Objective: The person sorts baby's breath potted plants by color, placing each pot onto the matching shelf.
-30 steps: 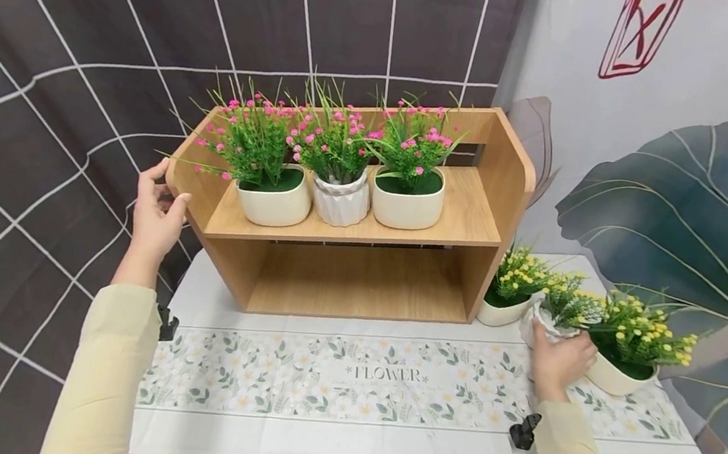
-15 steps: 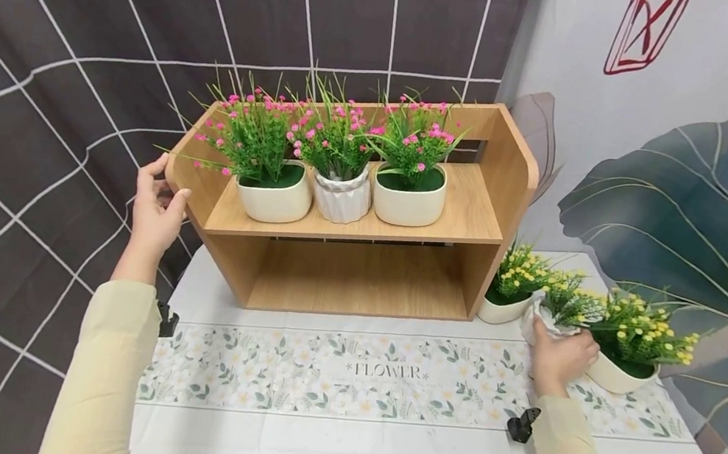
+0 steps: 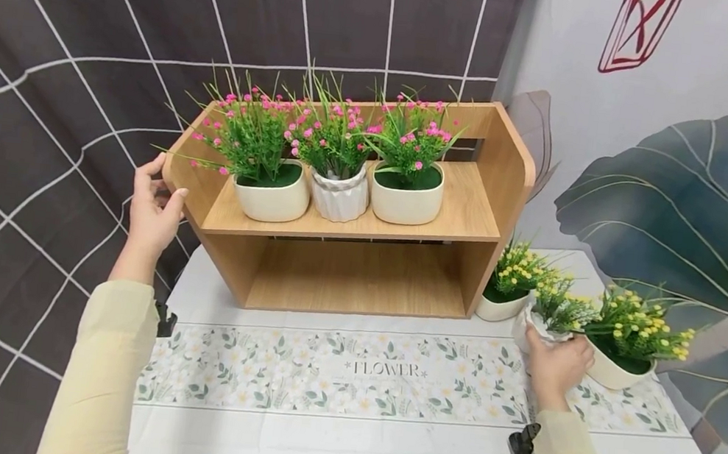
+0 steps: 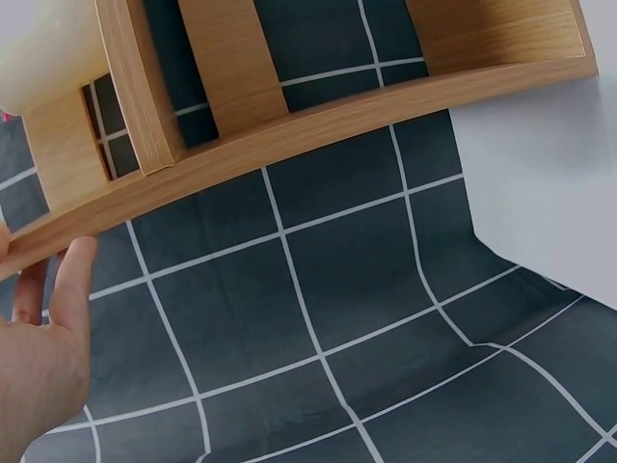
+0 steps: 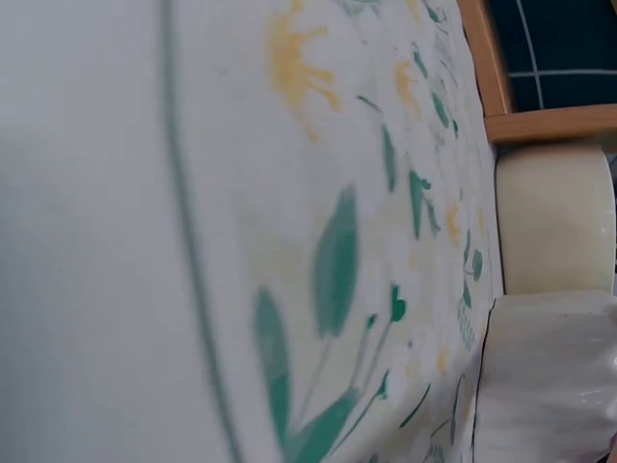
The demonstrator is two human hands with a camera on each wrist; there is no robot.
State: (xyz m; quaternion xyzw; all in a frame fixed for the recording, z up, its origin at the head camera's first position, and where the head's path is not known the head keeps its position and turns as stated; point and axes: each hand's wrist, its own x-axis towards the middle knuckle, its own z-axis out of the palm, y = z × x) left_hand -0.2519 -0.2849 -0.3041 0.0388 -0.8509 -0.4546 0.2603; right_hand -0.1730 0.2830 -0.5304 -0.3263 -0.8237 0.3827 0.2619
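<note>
My left hand [image 3: 155,218] holds the left side panel of a two-tier wooden shelf [image 3: 350,234]. In the left wrist view, its thumb [image 4: 75,280] meets the panel's edge. At the right, my right hand [image 3: 559,362] grips a white ruffled flowerpot [image 3: 525,331] with yellow flowers [image 3: 559,303]. A cream pot of yellow flowers [image 3: 500,308] stands on its left by the shelf, another cream pot [image 3: 615,368] on its right. The upper tier carries three pink-flowered plants: a cream pot [image 3: 272,201], a white ruffled pot [image 3: 339,195] and a cream pot [image 3: 407,200]. The right wrist view hides my right hand's fingers.
A white tablecloth [image 3: 287,448] covers the table, with a floral "FLOWER" strip [image 3: 242,370] in front of the shelf. A dark gridded cloth [image 3: 32,148] hangs behind and at the left. A leaf-printed backdrop [image 3: 674,193] is at the right.
My right hand and the white ruffled flowerpot have shifted very slightly left, towards the cream pot beside the shelf. My left hand stays on the shelf panel.
</note>
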